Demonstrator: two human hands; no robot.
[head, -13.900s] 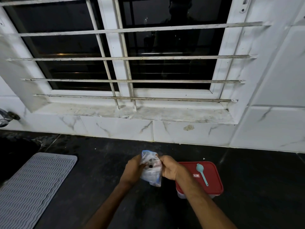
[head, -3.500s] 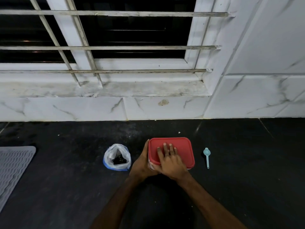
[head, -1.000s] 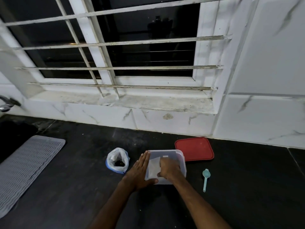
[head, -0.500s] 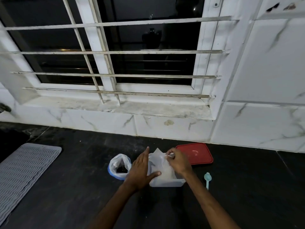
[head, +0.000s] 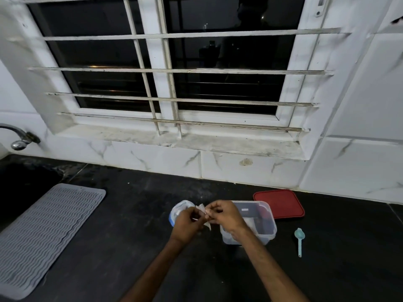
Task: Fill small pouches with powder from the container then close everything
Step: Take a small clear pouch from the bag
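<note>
A clear plastic container [head: 267,233] stands open on the black counter, with dark contents inside. Its red lid [head: 280,203] lies flat behind it to the right. My left hand [head: 185,223] and my right hand [head: 224,215] meet just left of the container, both pinching a small white pouch [head: 201,209] above the counter. A plastic bag with a blue rim [head: 177,209] sits behind my left hand, partly hidden by it. A light blue spoon [head: 299,240] lies on the counter to the right of the container.
A grey ribbed mat [head: 43,232] covers the counter at the left, beside a dark sink with a metal tap [head: 20,139]. White marble tiles and a barred window [head: 174,73] rise behind the counter [head: 130,247].
The pouch has come out of the container and moved left, now held between both hands. My left hand has left the container's side. The view has shifted slightly.
</note>
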